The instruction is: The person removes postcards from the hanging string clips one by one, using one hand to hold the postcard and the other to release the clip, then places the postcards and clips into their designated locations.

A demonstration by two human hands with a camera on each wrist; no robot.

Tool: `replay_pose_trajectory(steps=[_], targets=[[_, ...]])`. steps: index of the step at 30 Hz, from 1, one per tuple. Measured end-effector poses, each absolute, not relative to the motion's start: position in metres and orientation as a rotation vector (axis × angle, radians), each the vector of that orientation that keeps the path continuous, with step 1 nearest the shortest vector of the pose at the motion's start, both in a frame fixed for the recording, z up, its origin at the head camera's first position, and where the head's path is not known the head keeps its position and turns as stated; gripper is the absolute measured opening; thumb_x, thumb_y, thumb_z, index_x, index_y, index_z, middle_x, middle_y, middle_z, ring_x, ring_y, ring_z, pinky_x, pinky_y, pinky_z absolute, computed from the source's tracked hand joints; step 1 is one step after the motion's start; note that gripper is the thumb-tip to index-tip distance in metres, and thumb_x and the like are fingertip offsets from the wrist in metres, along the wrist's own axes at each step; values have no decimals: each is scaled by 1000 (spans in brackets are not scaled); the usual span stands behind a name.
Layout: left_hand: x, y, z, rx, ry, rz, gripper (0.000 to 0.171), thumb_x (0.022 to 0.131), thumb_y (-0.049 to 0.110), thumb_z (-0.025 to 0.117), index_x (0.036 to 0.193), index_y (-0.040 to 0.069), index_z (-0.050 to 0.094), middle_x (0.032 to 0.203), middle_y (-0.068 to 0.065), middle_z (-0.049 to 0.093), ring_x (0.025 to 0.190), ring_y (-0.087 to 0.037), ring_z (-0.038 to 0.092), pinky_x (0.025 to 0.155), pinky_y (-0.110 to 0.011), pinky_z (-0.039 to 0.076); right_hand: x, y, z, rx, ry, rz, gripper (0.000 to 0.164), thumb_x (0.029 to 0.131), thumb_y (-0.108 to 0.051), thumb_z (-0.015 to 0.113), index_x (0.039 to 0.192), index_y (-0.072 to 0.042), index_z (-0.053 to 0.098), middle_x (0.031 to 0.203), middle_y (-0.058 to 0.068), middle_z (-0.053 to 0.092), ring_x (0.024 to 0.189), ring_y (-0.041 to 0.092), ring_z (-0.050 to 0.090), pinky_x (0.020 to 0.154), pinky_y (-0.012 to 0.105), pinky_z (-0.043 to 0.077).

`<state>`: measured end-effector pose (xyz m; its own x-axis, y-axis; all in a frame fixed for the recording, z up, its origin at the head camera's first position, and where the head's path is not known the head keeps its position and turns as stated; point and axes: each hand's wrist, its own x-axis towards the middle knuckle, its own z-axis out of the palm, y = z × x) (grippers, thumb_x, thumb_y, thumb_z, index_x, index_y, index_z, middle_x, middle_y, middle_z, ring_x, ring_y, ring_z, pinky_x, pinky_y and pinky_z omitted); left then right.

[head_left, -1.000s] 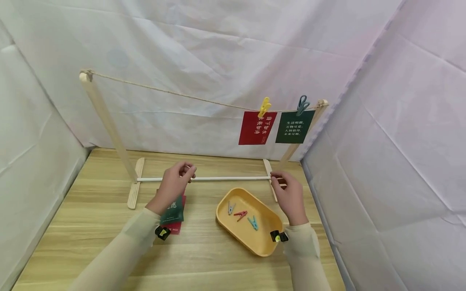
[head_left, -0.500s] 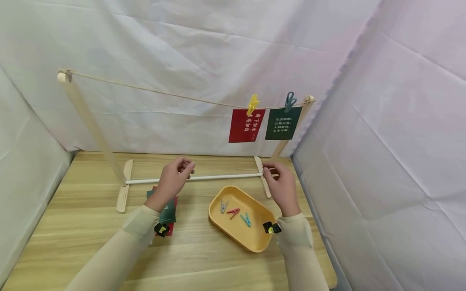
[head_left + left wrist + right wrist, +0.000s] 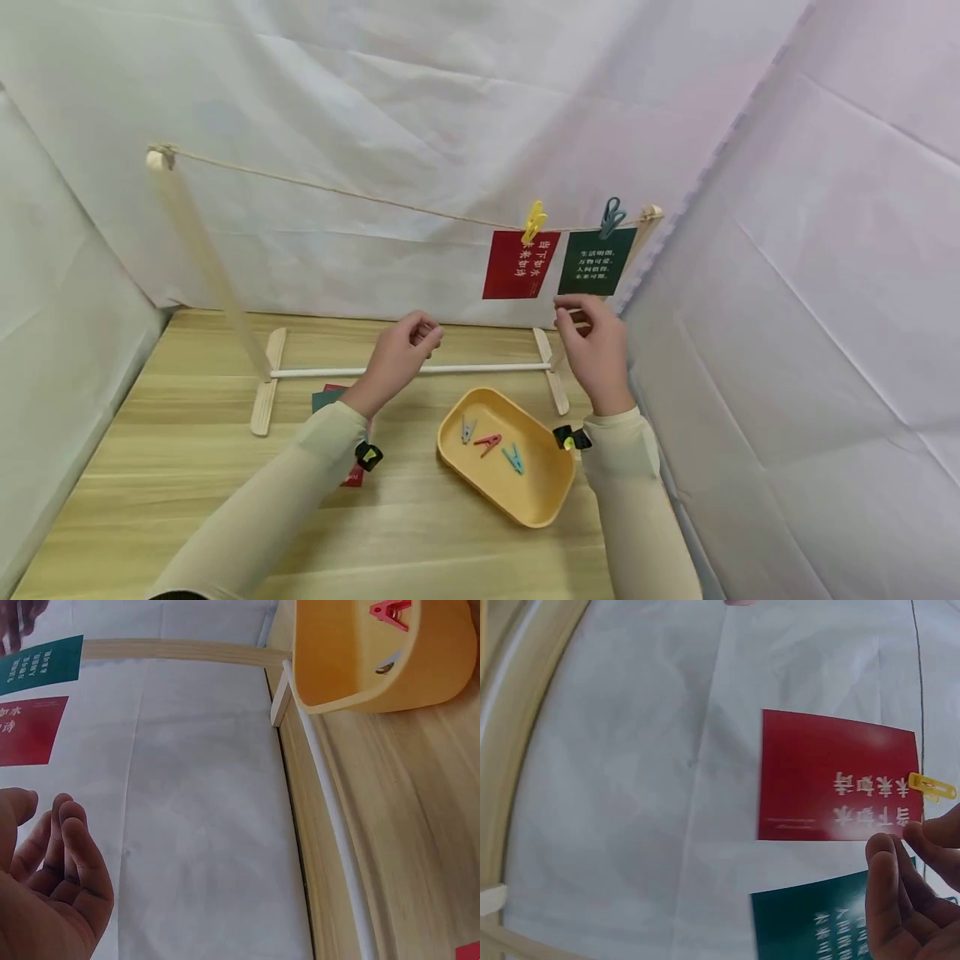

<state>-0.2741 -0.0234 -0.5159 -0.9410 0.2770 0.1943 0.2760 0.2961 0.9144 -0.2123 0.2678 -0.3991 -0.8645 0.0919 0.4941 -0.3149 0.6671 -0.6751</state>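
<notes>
A red card (image 3: 517, 271) hangs from the twine (image 3: 337, 191) under a yellow clothespin (image 3: 534, 222). To its right a green card (image 3: 596, 265) hangs under a blue-grey clothespin (image 3: 612, 219). My right hand (image 3: 596, 354) is raised just below the green card, fingers loosely bent and holding nothing. In the right wrist view its fingertips (image 3: 881, 844) appear close to the red card's corner; contact is unclear. My left hand (image 3: 397, 358) hovers in front of the white crossbar (image 3: 487, 368), loosely curled around nothing. Its forearm partly hides a stack of red and green cards (image 3: 324, 402).
A yellow tray (image 3: 536, 496) on the wooden table holds grey (image 3: 467, 430), red (image 3: 488, 444) and light blue (image 3: 513, 460) clothespins. Wooden posts carry the twine, the left post (image 3: 210, 258) standing near the table's back. White cloth walls (image 3: 787, 292) enclose the back and sides.
My right hand has risen from beside the crossbar's right end to just below the green card. My left hand has moved right and slightly up. The hanging cards stay clipped.
</notes>
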Motion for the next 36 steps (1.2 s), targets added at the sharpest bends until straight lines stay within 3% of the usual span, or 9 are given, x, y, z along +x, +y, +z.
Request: replay_pose_trajectory(steps=[7,14,18,21,27,36], targets=[[-289,3,-509,561,2511,1779,22,112,30,65,126,13,68,105,-1,72,85,-19,70,72,-38,60,-242,261,-362,266,-2336,994,19,106,-7,70,124,-2,76,116,10,74,92,22,72,77,26,56],[-297,33,-501,555,2338,1770,57,112,35,65,163,18,45,146,-9,64,108,-23,73,80,-38,64,-260,264,-330,248,-2270,937,24,105,-7,71,129,-5,75,125,8,72,85,18,69,72,22,51],[-300,44,-497,542,2279,1765,71,111,39,66,170,23,32,161,-8,53,114,-24,72,84,-40,64,-266,262,-322,263,-2227,897,21,106,-10,70,125,-4,76,120,9,70,77,16,66,72,23,52],[-301,49,-495,559,2211,1808,73,110,39,67,172,25,30,164,-9,50,117,-27,71,88,-46,64,-268,258,-318,279,-2238,893,27,106,-11,70,133,-8,75,125,9,68,76,15,65,72,24,53],[-300,55,-487,585,2134,1940,66,111,29,67,170,28,35,158,-12,56,113,-23,73,88,-49,64,-274,251,-311,311,-2419,908,47,107,-18,72,153,-18,63,150,3,60,87,19,72,72,27,56],[-298,56,-484,663,2196,1942,48,111,29,67,158,25,55,148,-1,63,109,-18,72,84,-33,64,-277,246,-312,314,-2463,941,38,108,-24,72,145,-15,70,138,3,71,86,18,70,64,28,53]])
